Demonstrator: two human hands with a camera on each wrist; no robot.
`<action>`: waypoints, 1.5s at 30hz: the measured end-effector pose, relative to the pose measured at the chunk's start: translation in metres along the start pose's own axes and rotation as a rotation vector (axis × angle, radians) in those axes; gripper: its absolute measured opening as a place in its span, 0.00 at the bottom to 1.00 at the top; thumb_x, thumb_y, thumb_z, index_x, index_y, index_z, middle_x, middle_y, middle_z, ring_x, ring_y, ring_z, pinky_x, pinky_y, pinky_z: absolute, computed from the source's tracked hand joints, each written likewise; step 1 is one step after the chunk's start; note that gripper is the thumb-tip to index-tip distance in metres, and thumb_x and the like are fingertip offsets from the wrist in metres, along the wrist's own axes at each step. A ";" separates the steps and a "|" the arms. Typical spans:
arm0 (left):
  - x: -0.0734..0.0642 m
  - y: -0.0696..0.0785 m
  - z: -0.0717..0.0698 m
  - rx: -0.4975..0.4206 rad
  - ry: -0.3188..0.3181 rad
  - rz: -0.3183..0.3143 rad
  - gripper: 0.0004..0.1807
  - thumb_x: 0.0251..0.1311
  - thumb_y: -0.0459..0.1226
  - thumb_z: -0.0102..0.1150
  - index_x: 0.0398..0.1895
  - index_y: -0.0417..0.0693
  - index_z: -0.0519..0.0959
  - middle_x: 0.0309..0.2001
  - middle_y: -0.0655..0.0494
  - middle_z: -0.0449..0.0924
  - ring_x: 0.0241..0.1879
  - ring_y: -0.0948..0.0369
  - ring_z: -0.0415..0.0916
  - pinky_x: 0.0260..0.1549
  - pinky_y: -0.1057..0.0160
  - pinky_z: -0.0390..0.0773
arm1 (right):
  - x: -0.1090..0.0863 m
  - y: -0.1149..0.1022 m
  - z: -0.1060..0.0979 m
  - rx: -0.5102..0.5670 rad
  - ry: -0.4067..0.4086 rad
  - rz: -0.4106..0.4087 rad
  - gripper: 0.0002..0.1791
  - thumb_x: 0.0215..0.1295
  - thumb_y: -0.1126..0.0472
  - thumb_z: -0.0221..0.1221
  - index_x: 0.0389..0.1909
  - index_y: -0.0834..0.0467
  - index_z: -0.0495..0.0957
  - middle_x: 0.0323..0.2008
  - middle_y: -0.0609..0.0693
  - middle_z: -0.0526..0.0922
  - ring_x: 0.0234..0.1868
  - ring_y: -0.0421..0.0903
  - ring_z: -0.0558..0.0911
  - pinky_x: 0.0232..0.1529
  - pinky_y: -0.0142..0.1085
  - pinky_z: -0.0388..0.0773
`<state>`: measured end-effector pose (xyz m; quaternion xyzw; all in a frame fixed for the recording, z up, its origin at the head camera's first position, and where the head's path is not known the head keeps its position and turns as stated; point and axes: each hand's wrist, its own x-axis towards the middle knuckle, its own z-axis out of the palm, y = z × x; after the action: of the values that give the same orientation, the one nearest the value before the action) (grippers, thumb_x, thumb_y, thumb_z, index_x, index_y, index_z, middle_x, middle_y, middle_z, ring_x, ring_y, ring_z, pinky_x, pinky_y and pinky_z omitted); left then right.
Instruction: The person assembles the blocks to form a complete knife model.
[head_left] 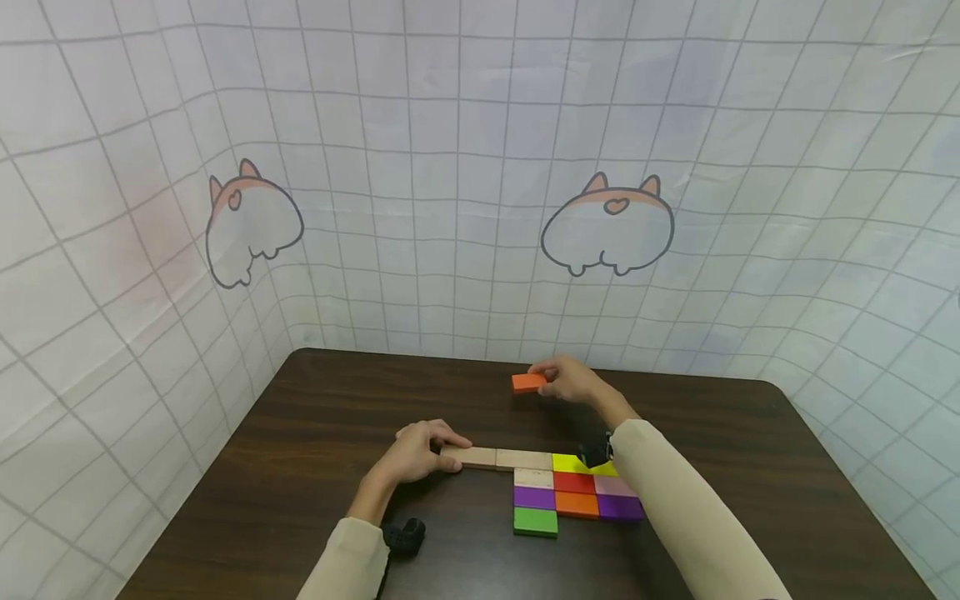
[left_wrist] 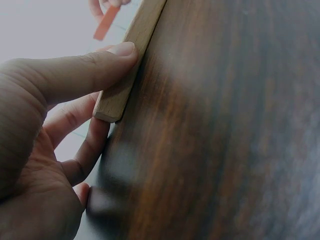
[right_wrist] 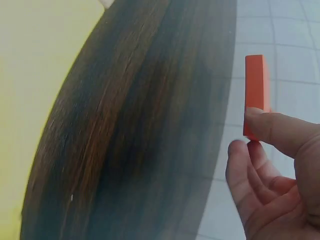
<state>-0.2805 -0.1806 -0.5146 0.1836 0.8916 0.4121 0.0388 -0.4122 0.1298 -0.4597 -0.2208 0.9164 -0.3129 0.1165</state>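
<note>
Between thumb and fingers, my left hand [head_left: 420, 450] holds the left end of a plain wooden block [head_left: 472, 456]. In the left wrist view the thumb lies along the edge of that wooden block [left_wrist: 117, 100]. A second wooden block [head_left: 523, 460] continues the row end to end, followed by yellow [head_left: 567, 462]. Farther back, my right hand [head_left: 576, 383] pinches an orange block [head_left: 528, 383] by one end. The right wrist view shows the thumb across the lower part of this orange block [right_wrist: 255, 82], the fingertips behind and below it.
Below the row's right part lie flat blocks side by side: pale wood [head_left: 533, 478], red [head_left: 573, 482], pink [head_left: 611, 487], purple [head_left: 534, 497], orange [head_left: 577, 504] and green [head_left: 536, 522]. My right sleeve [head_left: 690, 508] partly covers them. A gridded curtain [head_left: 450, 250] surrounds the dark table [head_left: 315, 408].
</note>
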 end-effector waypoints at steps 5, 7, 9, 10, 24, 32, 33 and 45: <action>0.001 -0.001 -0.001 0.003 0.000 0.001 0.15 0.54 0.39 0.77 0.45 0.63 0.90 0.38 0.66 0.83 0.35 0.60 0.69 0.62 0.37 0.47 | -0.015 -0.006 -0.009 0.033 0.009 -0.043 0.19 0.68 0.68 0.64 0.60 0.59 0.82 0.50 0.59 0.83 0.32 0.46 0.79 0.34 0.36 0.78; 0.002 -0.001 -0.002 0.000 -0.002 -0.002 0.15 0.54 0.39 0.77 0.45 0.63 0.90 0.38 0.66 0.83 0.35 0.60 0.69 0.63 0.36 0.46 | -0.021 -0.006 -0.012 0.027 0.014 -0.058 0.19 0.67 0.67 0.65 0.59 0.59 0.82 0.52 0.60 0.82 0.33 0.46 0.79 0.36 0.36 0.79; 0.002 -0.001 -0.001 -0.002 -0.003 -0.004 0.15 0.54 0.39 0.76 0.46 0.64 0.90 0.39 0.67 0.83 0.36 0.60 0.69 0.64 0.36 0.46 | -0.026 -0.005 -0.014 0.020 0.017 -0.065 0.19 0.67 0.66 0.65 0.59 0.59 0.82 0.53 0.59 0.82 0.34 0.46 0.80 0.37 0.37 0.80; 0.002 -0.001 -0.001 -0.001 -0.003 -0.006 0.15 0.54 0.39 0.76 0.46 0.64 0.90 0.39 0.67 0.83 0.36 0.60 0.69 0.63 0.37 0.46 | -0.029 -0.004 -0.015 0.016 0.016 -0.069 0.19 0.67 0.66 0.66 0.59 0.59 0.82 0.53 0.59 0.83 0.34 0.46 0.80 0.37 0.38 0.80; 0.001 0.000 0.001 0.002 0.003 0.000 0.15 0.54 0.39 0.77 0.45 0.63 0.90 0.39 0.67 0.83 0.35 0.60 0.68 0.61 0.37 0.47 | -0.073 0.007 -0.021 0.059 0.047 -0.057 0.22 0.68 0.60 0.67 0.62 0.57 0.80 0.51 0.58 0.82 0.34 0.47 0.83 0.38 0.40 0.82; -0.001 0.001 0.000 -0.018 0.000 -0.006 0.15 0.54 0.38 0.76 0.45 0.61 0.90 0.39 0.65 0.83 0.36 0.59 0.69 0.65 0.30 0.42 | -0.101 0.015 -0.021 0.087 0.057 -0.050 0.22 0.65 0.59 0.69 0.60 0.55 0.82 0.49 0.57 0.76 0.35 0.56 0.85 0.36 0.42 0.81; -0.001 0.001 0.000 -0.018 -0.001 -0.007 0.15 0.55 0.38 0.76 0.45 0.61 0.90 0.39 0.65 0.83 0.36 0.59 0.69 0.65 0.31 0.43 | -0.105 0.016 -0.021 0.090 0.056 -0.048 0.22 0.65 0.59 0.69 0.60 0.55 0.82 0.48 0.57 0.76 0.34 0.56 0.85 0.36 0.42 0.82; 0.001 0.003 0.001 -0.014 -0.009 -0.014 0.15 0.55 0.38 0.76 0.46 0.60 0.90 0.39 0.64 0.83 0.36 0.59 0.68 0.62 0.34 0.47 | -0.148 0.027 -0.015 0.037 0.053 -0.127 0.21 0.65 0.54 0.70 0.58 0.53 0.83 0.43 0.52 0.77 0.31 0.41 0.83 0.35 0.33 0.80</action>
<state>-0.2800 -0.1782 -0.5126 0.1788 0.8897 0.4174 0.0469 -0.2969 0.2275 -0.4542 -0.2681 0.8973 -0.3423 0.0761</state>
